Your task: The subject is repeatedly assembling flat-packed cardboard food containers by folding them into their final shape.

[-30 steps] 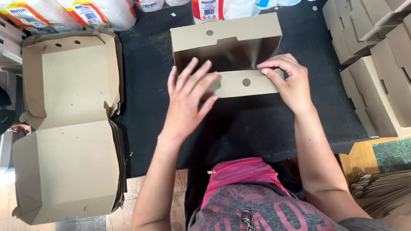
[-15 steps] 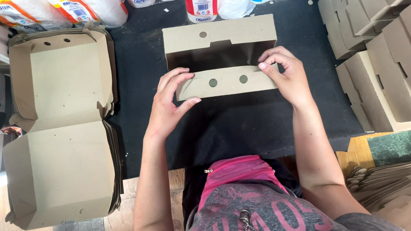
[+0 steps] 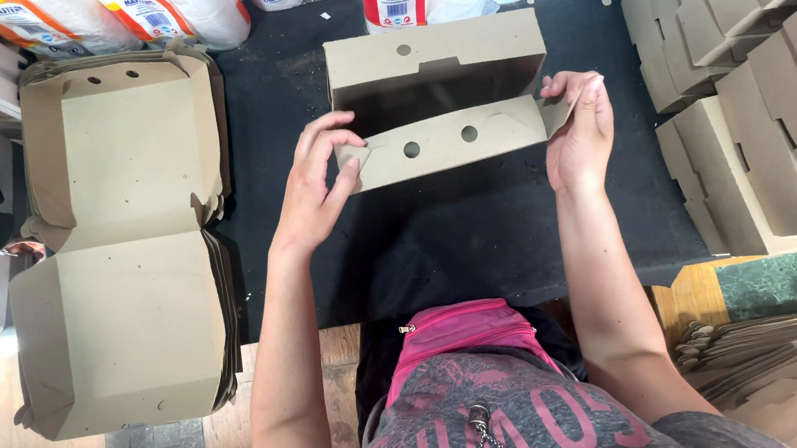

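Both hands have spread apart: left hand [image 3: 312,188] and right hand [image 3: 579,129] now pinch the end tabs of the cardboard box [image 3: 440,103], folding its front flap up.

left hand [image 3: 317,188], right hand [image 3: 580,133], gripping cardboard box [image 3: 440,103]

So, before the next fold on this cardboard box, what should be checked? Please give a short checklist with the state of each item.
1. Left hand grips the left end of the front flap: ok.
2. Right hand holds the right end: ok.
3. Flap level, both round holes visible: ok.
4. Box open, nothing visible inside: ok.
5. Side tabs tucked in: cannot tell.
6. Black mat clear in front of the box: ok.
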